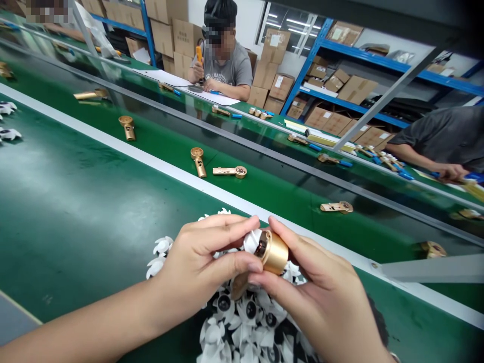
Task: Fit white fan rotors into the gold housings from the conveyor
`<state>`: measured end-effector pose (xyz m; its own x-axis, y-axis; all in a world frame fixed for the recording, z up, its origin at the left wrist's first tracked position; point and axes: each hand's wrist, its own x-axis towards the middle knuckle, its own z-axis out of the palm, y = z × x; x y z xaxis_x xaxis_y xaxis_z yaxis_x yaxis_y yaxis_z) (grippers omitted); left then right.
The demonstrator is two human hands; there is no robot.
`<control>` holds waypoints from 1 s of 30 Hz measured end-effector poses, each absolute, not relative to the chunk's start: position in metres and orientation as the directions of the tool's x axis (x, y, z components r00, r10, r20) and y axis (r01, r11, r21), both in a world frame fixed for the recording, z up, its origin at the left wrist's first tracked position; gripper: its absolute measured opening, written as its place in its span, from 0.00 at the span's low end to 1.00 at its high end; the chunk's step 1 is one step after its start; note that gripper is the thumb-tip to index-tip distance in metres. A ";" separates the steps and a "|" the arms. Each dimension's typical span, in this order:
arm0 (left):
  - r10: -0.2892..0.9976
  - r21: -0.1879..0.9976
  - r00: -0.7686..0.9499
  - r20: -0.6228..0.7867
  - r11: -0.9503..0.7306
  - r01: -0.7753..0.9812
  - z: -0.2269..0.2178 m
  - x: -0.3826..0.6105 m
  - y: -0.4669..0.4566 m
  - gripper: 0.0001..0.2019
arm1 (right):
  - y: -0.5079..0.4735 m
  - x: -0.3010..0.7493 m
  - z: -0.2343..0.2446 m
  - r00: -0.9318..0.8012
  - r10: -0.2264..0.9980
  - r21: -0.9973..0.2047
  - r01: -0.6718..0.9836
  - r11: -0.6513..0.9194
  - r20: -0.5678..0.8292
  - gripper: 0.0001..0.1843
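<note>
My left hand (200,254) pinches a small white fan blade (251,241) between thumb and fingers. My right hand (321,277) grips a gold fan housing (277,254) by its round head. The blade sits at the open side of the head, tilted, with dark inner parts and a bit of reddish wire showing between the two. How far the blade is inside I cannot tell. Part of the housing's handle (239,286) shows below my left thumb. Under both hands lies a heap of white fan blades (212,334), several with black hubs facing up.
Past a white rail (159,164), gold housings such as this upright one (197,161) lie on a green belt (166,146). A grey metal bar (434,269) juts in at the right. Across the line, one person (230,60) holds an orange tool; another person's arm (419,151) is at right.
</note>
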<state>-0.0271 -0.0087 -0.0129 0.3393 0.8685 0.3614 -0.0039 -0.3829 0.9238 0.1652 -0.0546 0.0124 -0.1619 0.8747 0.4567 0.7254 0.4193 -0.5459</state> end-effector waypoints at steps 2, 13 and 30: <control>0.888 0.933 0.302 0.348 -0.358 -0.021 -0.014 -0.026 -0.012 0.18 | -0.056 0.166 0.010 -0.172 0.866 -0.529 0.731 0.432 0.470 0.32; 0.833 0.891 0.330 0.444 -0.450 -0.063 -0.014 -0.027 -0.012 0.25 | -0.061 0.171 0.007 -0.272 0.862 -0.435 0.774 0.460 0.427 0.33; 0.683 0.788 0.492 0.540 -0.616 -0.009 -0.043 -0.019 -0.034 0.39 | -0.057 0.165 -0.002 -0.351 0.747 -0.181 0.830 0.527 0.565 0.25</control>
<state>-0.0192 -0.0342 -0.0425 0.4922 0.6830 0.5396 -0.0087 -0.6160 0.7877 0.1652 -0.0570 -0.0015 -0.3507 0.7466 0.5653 0.8301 0.5273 -0.1815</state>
